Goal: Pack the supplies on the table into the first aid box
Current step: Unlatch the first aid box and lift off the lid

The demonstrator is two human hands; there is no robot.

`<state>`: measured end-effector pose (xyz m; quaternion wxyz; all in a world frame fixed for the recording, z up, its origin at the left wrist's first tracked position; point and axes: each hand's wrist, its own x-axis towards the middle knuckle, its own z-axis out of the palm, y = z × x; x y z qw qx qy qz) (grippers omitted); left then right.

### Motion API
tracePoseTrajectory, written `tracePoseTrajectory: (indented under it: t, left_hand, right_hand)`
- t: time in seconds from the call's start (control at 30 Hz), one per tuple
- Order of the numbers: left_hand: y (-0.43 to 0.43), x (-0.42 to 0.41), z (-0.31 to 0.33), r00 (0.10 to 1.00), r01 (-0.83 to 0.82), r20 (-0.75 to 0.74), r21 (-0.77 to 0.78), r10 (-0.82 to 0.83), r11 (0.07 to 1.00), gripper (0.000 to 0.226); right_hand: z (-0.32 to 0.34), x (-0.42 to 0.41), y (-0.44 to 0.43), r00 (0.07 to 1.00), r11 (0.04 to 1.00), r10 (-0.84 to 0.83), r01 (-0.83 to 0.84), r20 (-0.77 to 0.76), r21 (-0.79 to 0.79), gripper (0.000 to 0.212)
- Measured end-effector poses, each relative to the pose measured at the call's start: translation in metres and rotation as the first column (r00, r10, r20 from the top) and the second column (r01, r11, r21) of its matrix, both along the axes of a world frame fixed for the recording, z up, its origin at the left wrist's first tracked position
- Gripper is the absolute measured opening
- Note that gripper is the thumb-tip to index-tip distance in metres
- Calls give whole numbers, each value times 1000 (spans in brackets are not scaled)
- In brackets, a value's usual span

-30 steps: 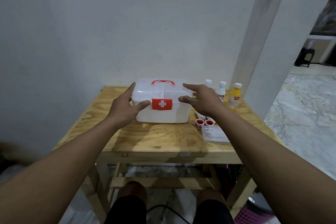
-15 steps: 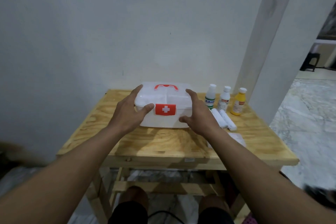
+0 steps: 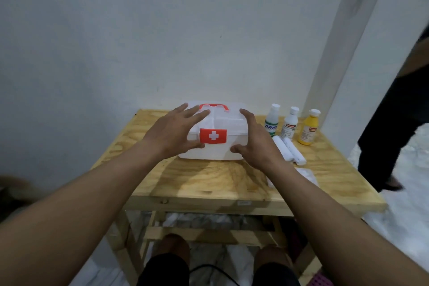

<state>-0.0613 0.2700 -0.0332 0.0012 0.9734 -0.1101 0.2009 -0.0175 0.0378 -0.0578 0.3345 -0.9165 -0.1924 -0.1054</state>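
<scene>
The white first aid box (image 3: 216, 153) sits closed on the wooden table (image 3: 209, 181), its red cross latch facing me and its red handle on top. My left hand (image 3: 173, 132) lies over the lid's left side, fingers spread, thumb at the front beside the latch. My right hand (image 3: 255, 144) clasps the box's right end, thumb on the front wall. To the right stand a green-labelled bottle (image 3: 272, 121), a white bottle (image 3: 289, 126) and a yellow bottle (image 3: 308, 127). Two white bandage rolls (image 3: 289, 150) lie in front of them. A clear packet (image 3: 307, 175) is partly hidden by my right forearm.
A pale wall stands right behind the table, and a white pillar (image 3: 348, 53) rises at the back right. A person in dark clothes (image 3: 394, 134) stands on the marble floor at the right. My knees are under the table's front edge.
My right hand has come down from above the lid onto the box's right end. My left fingers have spread further over the lid. A person in dark clothes has come into view at the right.
</scene>
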Motion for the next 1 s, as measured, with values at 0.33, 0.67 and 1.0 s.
tracePoseTrajectory:
  t: [0.33,0.67,1.0]
  left_hand:
    - [8,-1,1,996,70,63,-49,-67,996,68]
    - [7,-3,-3,979,143,174,-202,-108,969,42]
    - [-4,-4,7,964,177,254,-394,-78,902,20]
  right_hand:
    - [5,-6,-2,995,996,-32,40,-99,84,118]
    - [2,-3,1,991,989,-28,46,-128,139,117]
    - [-1,3,-2,998,990,23,-14,-64,138,99]
